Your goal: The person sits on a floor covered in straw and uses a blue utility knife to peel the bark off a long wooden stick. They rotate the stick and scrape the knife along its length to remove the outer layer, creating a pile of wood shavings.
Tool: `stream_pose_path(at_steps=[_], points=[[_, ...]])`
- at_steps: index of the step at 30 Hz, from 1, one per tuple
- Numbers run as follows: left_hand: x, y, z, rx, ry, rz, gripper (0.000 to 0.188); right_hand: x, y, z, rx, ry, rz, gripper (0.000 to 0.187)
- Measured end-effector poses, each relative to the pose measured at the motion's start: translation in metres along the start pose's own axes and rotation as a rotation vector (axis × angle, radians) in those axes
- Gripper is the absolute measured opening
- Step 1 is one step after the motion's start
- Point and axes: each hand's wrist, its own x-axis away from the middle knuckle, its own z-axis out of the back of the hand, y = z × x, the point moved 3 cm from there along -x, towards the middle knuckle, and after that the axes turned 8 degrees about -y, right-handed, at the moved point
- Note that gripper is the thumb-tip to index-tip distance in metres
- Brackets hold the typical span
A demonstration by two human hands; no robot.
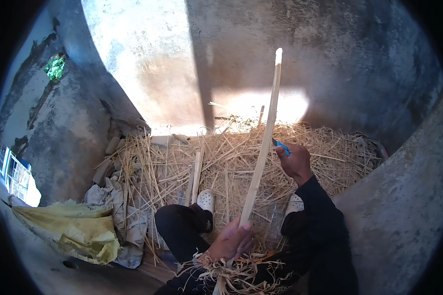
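My left hand [231,239] is closed round the lower end of a long pale strip of wood or bamboo [261,162]. The strip slants up and away over the floor, with a slight bend toward its far tip. Beside its middle, on the right, my right hand [296,161] grips a knife with a blue handle [283,146]. Its short dark blade points at the strip; whether it touches cannot be told. Thin curled shavings [231,275] lie in a heap on my lap, around my left wrist.
Straw-like offcuts [330,150] cover the floor up to the sunlit far wall [152,64]. Two pale slats [197,169] stand near my left clog [205,200]. On the left lie a torn yellow sack [79,231] and grey cloth [133,231]. A low wall [403,196] runs along the right.
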Motion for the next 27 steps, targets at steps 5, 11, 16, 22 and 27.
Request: stream_pose_path(at_steps=[5, 11, 16, 22, 27], points=[[0.000, -0.001, 0.000, 0.016, -0.021, -0.036, 0.019, -0.002, 0.006, -0.007, -0.429, -0.165, -0.046, 0.072], [-0.001, -0.001, 0.010, 0.054, -0.033, -0.060, 0.019, 0.007, -0.005, -0.014, -0.631, -0.344, -0.156, 0.069], [0.002, 0.005, 0.005, 0.060, 0.018, -0.026, 0.019, 0.016, -0.027, -0.014, -0.032, 0.069, 0.202, 0.069], [0.015, -0.003, 0.005, 0.036, -0.016, 0.066, 0.020, -0.011, 0.014, 0.002, 0.325, 0.160, 0.260, 0.071], [0.010, -0.015, 0.018, -0.154, 0.027, 0.076, 0.022, -0.021, 0.027, -0.016, 0.391, 0.143, 0.388, 0.071]])
